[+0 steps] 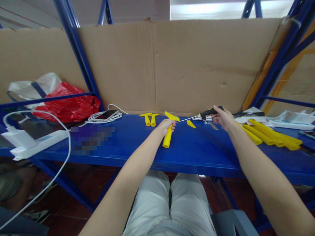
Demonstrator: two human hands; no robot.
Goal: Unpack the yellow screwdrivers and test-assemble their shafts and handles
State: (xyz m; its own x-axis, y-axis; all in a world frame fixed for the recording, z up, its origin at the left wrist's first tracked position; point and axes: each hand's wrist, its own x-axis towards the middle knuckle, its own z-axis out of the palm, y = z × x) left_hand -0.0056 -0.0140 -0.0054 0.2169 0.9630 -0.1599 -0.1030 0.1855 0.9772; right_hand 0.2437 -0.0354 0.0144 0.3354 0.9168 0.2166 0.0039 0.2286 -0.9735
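My left hand (168, 126) is closed round the handle of a yellow scraper (167, 140), whose wider head points away from me. In my right hand (220, 117) is a screwdriver (209, 112) with a black and yellow handle. Its long shaft runs left to the scraper just above my left fingers; whether the tip touches a screw is too small to tell. A small yellow wedge-shaped piece (191, 124) lies right of the scraper. Near my right hand is a flat metal blade (213, 125). Two more yellow scrapers (150, 119) stand further left, near the cardboard.
Several yellow tubes (275, 134) lie at the right of the blue table (137, 144). To the left are a coiled white cable (103, 117), a red plastic bag (71, 101) and a power strip (40, 144). A cardboard sheet (184, 65) walls the back.
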